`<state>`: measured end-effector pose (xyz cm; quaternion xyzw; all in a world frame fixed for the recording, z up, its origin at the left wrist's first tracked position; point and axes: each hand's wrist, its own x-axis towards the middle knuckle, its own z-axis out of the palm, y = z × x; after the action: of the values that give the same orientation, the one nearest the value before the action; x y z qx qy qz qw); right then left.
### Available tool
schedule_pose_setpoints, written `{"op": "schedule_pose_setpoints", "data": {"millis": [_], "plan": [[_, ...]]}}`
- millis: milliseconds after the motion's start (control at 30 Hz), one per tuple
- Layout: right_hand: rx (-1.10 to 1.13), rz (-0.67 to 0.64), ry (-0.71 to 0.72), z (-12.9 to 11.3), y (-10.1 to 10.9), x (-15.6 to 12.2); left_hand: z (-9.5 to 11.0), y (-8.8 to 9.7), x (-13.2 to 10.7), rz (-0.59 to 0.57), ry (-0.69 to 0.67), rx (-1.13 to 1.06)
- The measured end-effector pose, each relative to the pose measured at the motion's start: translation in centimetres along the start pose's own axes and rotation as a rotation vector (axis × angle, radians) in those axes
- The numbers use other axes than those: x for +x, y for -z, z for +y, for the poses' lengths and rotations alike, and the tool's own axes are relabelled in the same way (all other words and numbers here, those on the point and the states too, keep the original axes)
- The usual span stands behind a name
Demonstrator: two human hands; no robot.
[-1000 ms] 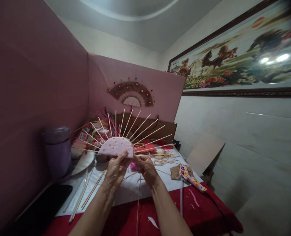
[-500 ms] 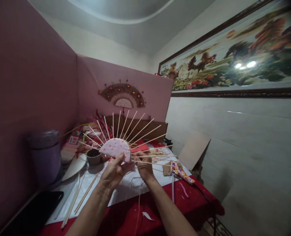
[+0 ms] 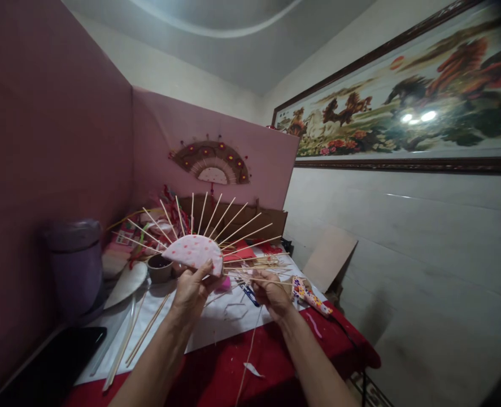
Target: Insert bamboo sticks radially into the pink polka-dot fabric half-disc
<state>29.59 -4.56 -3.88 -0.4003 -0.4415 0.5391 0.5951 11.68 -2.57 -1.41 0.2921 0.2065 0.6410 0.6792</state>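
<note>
My left hand (image 3: 194, 288) grips the bottom edge of a half-round pink dotted fan base (image 3: 194, 252) and holds it up above the table. Several thin bamboo sticks (image 3: 237, 217) fan out from its curved edge. My right hand (image 3: 271, 293) is lower and to the right of the base, fingers curled in a pinch. A thin pale string (image 3: 250, 350) hangs down from that hand; what exactly the fingers hold is hard to make out.
A table with red cloth (image 3: 275, 356) and a white sheet (image 3: 216, 325) holds loose sticks (image 3: 144, 333), a small brown cup (image 3: 160, 267), a patterned paper cone (image 3: 312, 297) and a purple jar (image 3: 74, 265). A finished fan (image 3: 211, 161) hangs on the pink partition.
My right hand has come away from the fan base and moved down and to the right. My left hand keeps holding the base, now tilted slightly to the left.
</note>
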Motion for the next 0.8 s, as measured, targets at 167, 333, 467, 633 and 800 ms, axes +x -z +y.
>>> {"op": "schedule_pose_setpoints", "data": {"millis": [167,333,467,633,800], "plan": [[0.344,-0.01,-0.043,-0.5,2.7,-2.5,0.4,0.2,0.3,0.043,-0.025,-0.03],[0.201,0.092,0.16,-0.7,3.6,-4.2,0.6,0.3,0.5,0.033,-0.048,-0.053],[-0.008,0.176,0.325,-1.2,3.6,-4.7,0.5,0.5,0.7,0.021,-0.031,-0.071],[-0.358,0.331,0.507,-2.5,3.5,-5.1,0.5,0.8,0.8,0.044,-0.018,-0.047],[-0.185,0.338,0.535,-2.2,3.7,-4.6,0.9,0.3,0.4,0.072,0.02,0.012]]}}
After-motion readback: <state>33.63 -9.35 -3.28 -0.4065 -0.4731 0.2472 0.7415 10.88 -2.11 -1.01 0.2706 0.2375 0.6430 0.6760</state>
